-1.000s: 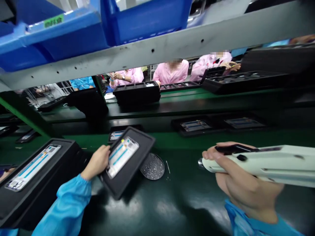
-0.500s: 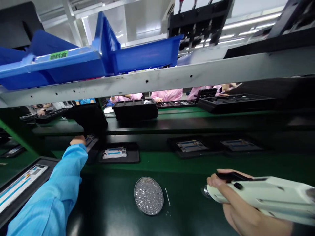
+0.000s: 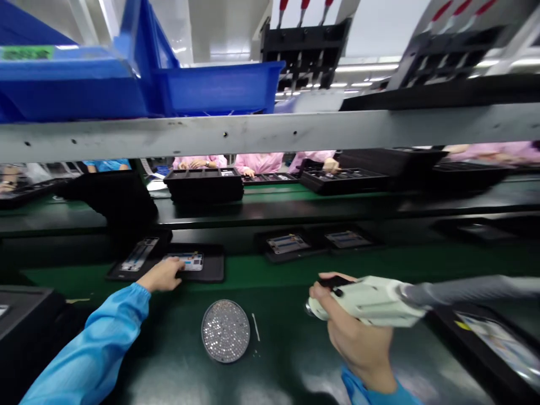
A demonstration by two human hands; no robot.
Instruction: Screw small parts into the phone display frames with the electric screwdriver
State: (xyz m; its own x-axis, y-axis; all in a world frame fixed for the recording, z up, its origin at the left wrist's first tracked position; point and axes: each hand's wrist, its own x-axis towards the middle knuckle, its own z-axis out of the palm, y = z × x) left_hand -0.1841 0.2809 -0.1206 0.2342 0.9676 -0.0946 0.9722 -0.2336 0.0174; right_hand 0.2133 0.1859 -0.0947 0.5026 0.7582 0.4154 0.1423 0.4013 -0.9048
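My left hand [image 3: 163, 274], in a blue sleeve, reaches over the near left edge of a black tray [image 3: 216, 270]. Its fingers rest near the left end of a phone frame [image 3: 193, 261] with blue strips, lying in that tray; thumb and fingers look apart. My right hand [image 3: 354, 337] is wrapped round a pale green electric screwdriver [image 3: 375, 301] with a black lever on top and a grey hose behind. The screwdriver points left above the bench. Between my hands lie a round dish [image 3: 225, 331] of small shiny pieces and a thin white swab-like stick [image 3: 256, 327].
Another phone frame [image 3: 140, 254] sits in a tray to the left, with further trayed frames [image 3: 288, 243] along the back. A black tray [image 3: 468, 349] is at right. Blue bins [image 3: 219, 90] stand above a metal rail [image 3: 261, 133]. Co-workers in pink [image 3: 259, 162] sit beyond.
The view has swung right. My left hand has moved from the far left tray to the tray beside it, nearer me. My right hand still holds the electric screwdriver.
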